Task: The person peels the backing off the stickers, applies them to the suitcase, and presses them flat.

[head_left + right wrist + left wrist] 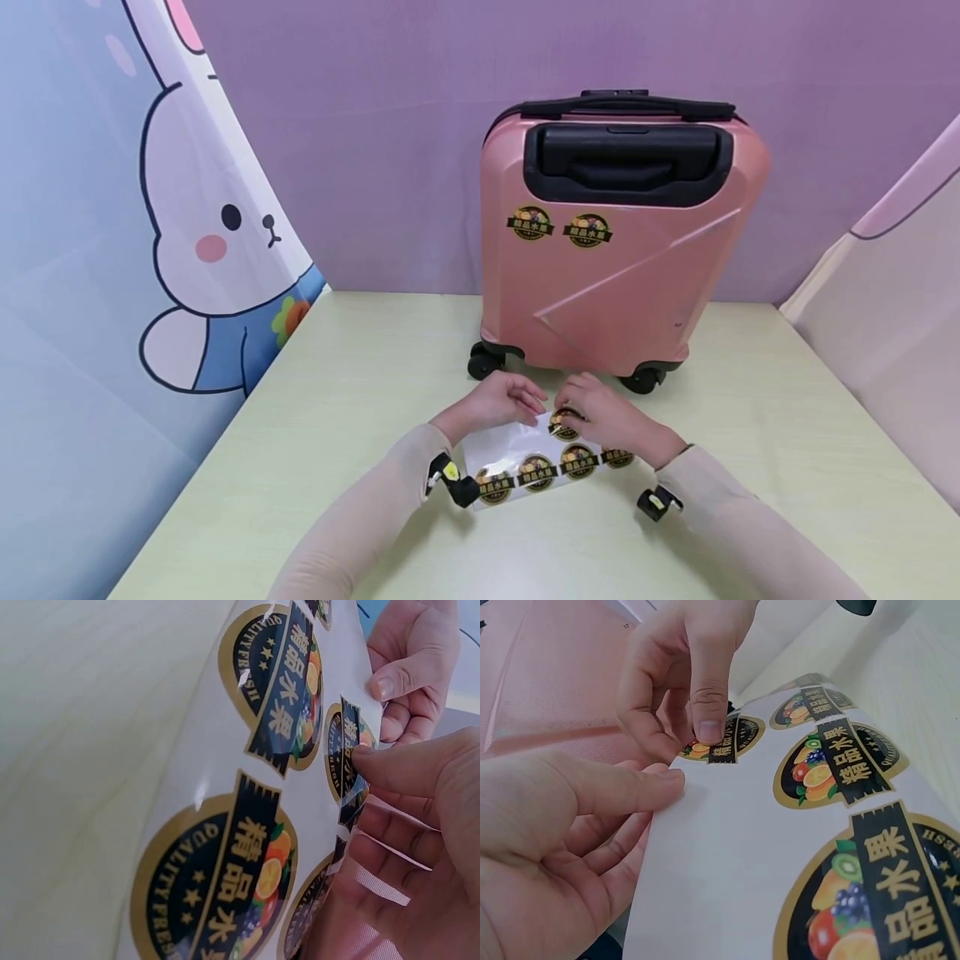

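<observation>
A white sticker sheet [495, 446] with round black-and-gold fruit labels is held tilted above the table, below the suitcase. My left hand [504, 398] grips its far edge, thumb on the blank white face and fingers behind. My right hand [611, 417] pinches the same edge further right; its thumb lies on a fruit sticker [746, 736] in the upper row, with fingers behind the sheet. A row of several more stickers [537, 472] runs along the near edge. In the right wrist view, large stickers [281, 690] show on the bent sheet.
A pink suitcase [615, 292] stands upright on black wheels [486, 362] behind the hands. Two fruit stickers [531, 223] are on its upper left face, under the black handle recess. The pale table [360, 375] is bordered by a purple backdrop [375, 167] and a rabbit-print cloth [75, 333].
</observation>
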Demonstrator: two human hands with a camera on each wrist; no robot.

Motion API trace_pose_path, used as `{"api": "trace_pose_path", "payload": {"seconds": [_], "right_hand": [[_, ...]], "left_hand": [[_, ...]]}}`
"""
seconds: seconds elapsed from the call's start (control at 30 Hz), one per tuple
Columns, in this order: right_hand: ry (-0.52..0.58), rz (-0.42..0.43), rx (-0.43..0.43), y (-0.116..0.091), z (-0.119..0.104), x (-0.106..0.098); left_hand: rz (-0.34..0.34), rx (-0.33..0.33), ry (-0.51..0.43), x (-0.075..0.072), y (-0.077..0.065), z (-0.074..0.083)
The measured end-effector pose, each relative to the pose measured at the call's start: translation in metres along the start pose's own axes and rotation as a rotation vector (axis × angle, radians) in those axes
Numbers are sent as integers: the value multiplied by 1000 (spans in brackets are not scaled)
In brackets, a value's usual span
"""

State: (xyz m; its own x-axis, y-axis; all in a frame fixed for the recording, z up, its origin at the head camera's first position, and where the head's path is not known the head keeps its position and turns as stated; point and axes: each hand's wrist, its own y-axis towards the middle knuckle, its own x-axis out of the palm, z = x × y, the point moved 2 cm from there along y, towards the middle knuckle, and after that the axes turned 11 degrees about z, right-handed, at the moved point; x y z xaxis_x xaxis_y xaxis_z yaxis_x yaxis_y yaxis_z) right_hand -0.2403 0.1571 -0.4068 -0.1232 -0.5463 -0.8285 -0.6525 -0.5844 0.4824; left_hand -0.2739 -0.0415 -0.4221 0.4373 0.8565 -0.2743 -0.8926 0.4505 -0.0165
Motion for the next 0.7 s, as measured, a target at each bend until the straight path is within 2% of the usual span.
{"api": "trace_pose_path", "payload": {"seconds": [0.27, 0.7], "right_hand": [[-28, 53, -29, 2, 2, 0], [-36, 64, -51, 3, 1, -4]], "left_hand": [[16, -9, 7, 0, 1, 1], [29, -18, 16, -1, 2, 1]]}}
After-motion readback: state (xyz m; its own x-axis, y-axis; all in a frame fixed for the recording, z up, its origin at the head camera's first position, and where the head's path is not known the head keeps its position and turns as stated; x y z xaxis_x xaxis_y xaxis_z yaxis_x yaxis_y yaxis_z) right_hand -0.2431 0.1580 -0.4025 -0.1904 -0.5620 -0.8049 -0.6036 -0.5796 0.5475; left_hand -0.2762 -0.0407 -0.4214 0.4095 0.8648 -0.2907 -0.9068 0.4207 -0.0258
